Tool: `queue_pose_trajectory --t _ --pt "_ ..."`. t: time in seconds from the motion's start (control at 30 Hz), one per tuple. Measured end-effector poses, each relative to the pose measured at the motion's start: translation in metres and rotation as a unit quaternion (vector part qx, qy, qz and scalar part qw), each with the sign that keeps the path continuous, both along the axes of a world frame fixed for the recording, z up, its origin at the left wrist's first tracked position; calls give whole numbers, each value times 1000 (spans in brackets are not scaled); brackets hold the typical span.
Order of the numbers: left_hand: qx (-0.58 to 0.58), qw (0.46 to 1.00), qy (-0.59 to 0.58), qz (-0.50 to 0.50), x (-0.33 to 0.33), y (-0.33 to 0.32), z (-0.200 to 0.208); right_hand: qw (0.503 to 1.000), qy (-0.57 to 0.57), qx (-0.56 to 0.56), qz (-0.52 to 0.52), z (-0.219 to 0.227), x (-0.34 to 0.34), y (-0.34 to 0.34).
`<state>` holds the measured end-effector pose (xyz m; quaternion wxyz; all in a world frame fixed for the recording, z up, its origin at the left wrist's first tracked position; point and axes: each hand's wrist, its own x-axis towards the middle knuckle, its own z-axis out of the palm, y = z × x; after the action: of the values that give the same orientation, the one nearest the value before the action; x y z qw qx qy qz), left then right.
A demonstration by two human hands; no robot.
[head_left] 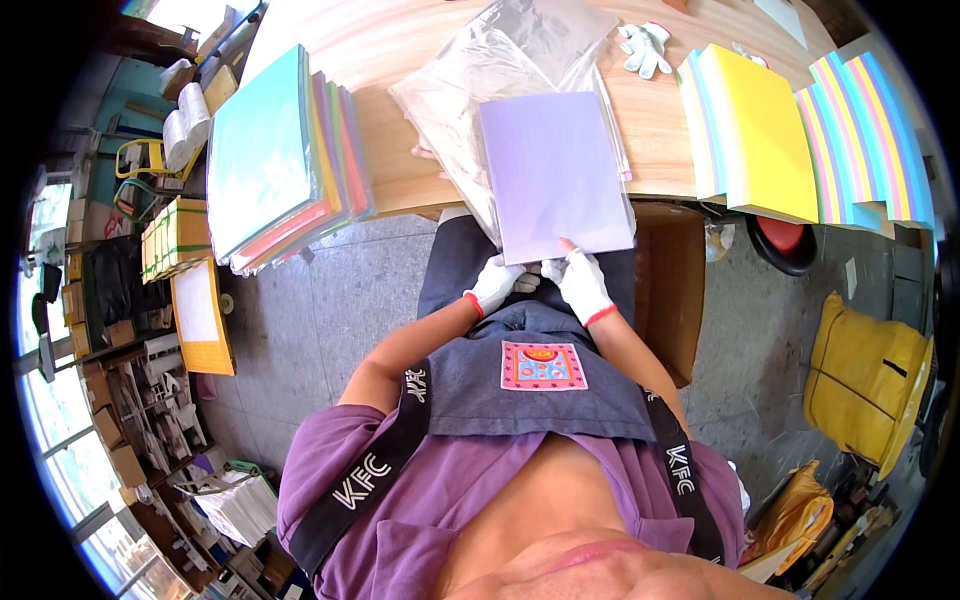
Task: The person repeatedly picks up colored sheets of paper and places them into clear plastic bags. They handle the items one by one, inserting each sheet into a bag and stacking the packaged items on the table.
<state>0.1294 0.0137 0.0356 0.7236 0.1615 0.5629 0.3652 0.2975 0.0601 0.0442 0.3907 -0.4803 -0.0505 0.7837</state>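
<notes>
My left hand (495, 285) and right hand (583, 285), both in white gloves, meet at the near edge of the lilac sheets (555, 175), which lie at the table's (400, 160) near edge, overhanging it toward my lap. Fingers of both hands are closed in a pinch on the sheets' lower edge; how many sheets each pinch takes I cannot tell. The sheets rest on clear bags (470, 80) spread toward the table's middle. A mixed-colour stack (265, 150) sits at the left edge, a yellow stack (765, 130) and striped stacks (865, 130) at the right edge, and spare gloves (645, 45) at the far edge. I judge the step to be squaring the sheets for bagging; next calls for an even two-handed hold so the edges stay flush.
</notes>
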Motion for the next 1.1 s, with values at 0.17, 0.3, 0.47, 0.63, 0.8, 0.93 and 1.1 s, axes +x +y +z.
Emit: queue_pose_trajectory --t 0.17,0.3,0.47,0.63,0.8,0.93,1.1 --pt "-15 997 -70 39 -4 5 -18 997 75 36 -5 -28 -6 32" --pt "-33 996 -79 -10 -17 10 -8 968 170 163 -88 -1 -14 42" --pt "-39 998 -45 -9 -44 8 27 943 5 168 287 38 13 10" --pt "53 976 209 -43 -51 19 46 564 -457 575 377 96 -8 62" --pt "39 974 213 -66 -61 19 45 307 -580 645 391 74 -29 125" --pt "-2 978 192 -86 -78 24 46 239 -584 687 360 65 -52 127" --pt "51 965 243 -86 -93 13 38 246 -578 704 331 61 -54 99"
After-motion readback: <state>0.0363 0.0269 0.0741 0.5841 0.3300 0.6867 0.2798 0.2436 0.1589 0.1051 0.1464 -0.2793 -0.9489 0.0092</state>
